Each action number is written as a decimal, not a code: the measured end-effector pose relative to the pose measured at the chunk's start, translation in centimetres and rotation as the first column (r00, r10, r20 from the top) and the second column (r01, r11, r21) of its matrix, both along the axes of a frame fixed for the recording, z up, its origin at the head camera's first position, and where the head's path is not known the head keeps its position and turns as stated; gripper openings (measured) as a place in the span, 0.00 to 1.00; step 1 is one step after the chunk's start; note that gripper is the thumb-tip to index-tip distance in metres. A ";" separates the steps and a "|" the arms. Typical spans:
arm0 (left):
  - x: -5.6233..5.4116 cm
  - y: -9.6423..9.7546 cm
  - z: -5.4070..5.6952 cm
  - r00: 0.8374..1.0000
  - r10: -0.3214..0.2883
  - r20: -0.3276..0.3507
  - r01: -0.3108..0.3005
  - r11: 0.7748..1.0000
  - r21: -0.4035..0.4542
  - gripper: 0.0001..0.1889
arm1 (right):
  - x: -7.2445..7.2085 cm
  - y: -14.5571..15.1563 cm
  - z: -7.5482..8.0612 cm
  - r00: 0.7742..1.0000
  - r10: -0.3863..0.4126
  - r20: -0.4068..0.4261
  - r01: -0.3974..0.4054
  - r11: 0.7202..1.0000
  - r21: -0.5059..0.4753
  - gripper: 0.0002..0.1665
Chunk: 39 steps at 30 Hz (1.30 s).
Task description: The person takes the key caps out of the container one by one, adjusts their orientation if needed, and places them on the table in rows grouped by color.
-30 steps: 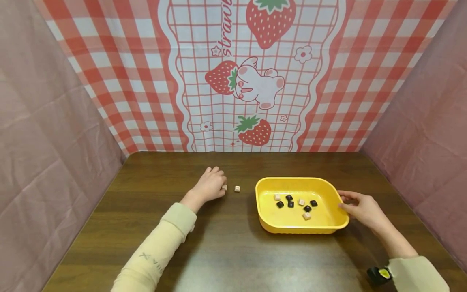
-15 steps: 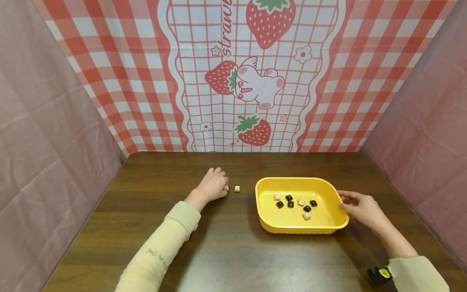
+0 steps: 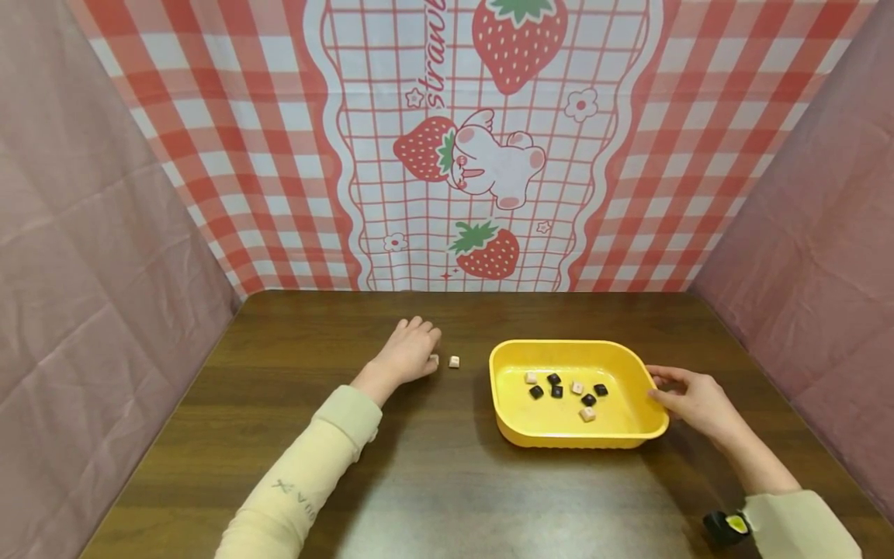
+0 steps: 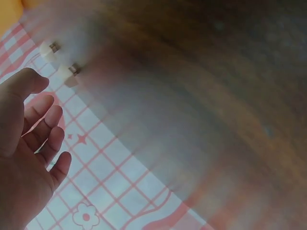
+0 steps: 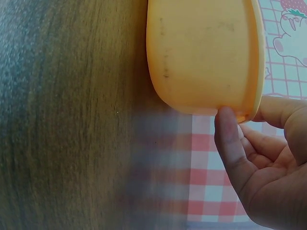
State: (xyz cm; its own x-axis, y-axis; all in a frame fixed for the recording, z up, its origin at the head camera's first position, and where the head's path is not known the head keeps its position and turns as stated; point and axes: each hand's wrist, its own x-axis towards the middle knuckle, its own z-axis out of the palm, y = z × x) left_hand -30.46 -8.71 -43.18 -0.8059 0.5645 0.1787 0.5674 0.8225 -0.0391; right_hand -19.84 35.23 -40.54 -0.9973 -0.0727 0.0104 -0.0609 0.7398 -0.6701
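Note:
Two small cream keycaps lie on the brown table [image 3: 433, 489] left of the yellow tray [image 3: 513, 435]. One keycap [image 3: 434, 360] sits right at the thumb of my left hand [image 3: 405, 353]; the other keycap [image 3: 455, 362] is just to its right. In the left wrist view that hand [image 4: 24, 177] has loosely bent, spread fingers with nothing between them, below both keycaps [image 4: 69, 75]. My right hand [image 3: 701, 400] pinches the tray's right rim, thumb inside and fingers outside. Right wrist view: a finger [image 5: 228, 134] presses the tray's outer wall [image 5: 201, 57].
Inside the tray lie several black keycaps [image 3: 556, 392] and a few cream keycaps [image 3: 587, 414]. A checked strawberry cloth [image 3: 482, 155] hangs behind the table, with pink cloth [image 3: 105, 233] along the sides. A black wrist strap [image 3: 725, 528] shows at the right sleeve.
My left hand and the keycap by its thumb have shifted slightly right. Its fingers are now a little more raised. The right hand and tray stay put.

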 end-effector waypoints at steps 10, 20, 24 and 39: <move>0.6 1.0 1.8 1.000 0.007 -0.008 -0.007 1.000 0.023 0.11 | 0.0 0.1 -0.1 1.000 0.002 0.010 -0.002 1.000 -0.002 0.31; 2.1 2.9 3.9 1.000 -0.018 -0.011 0.018 0.998 0.061 0.13 | 0.1 0.1 -0.1 1.000 -0.006 0.005 0.006 1.000 -0.008 0.30; 2.6 3.8 4.5 0.999 -0.035 -0.042 0.038 0.996 0.077 0.13 | 0.0 0.1 -0.2 1.000 -0.004 0.005 0.005 1.000 -0.016 0.30; 4.2 7.8 5.5 0.994 -0.075 -0.077 0.083 0.991 0.106 0.16 | -0.1 0.1 -0.2 1.000 -0.003 0.004 0.003 1.000 -0.023 0.30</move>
State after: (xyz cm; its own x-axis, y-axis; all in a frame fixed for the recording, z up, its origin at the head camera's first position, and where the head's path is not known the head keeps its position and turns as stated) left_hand -26.26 -0.87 -37.72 -0.7424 0.5995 0.2992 0.6294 0.7771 0.0048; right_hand -19.93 35.31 -40.79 -0.9976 -0.0692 0.0077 -0.0556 0.7242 -0.6874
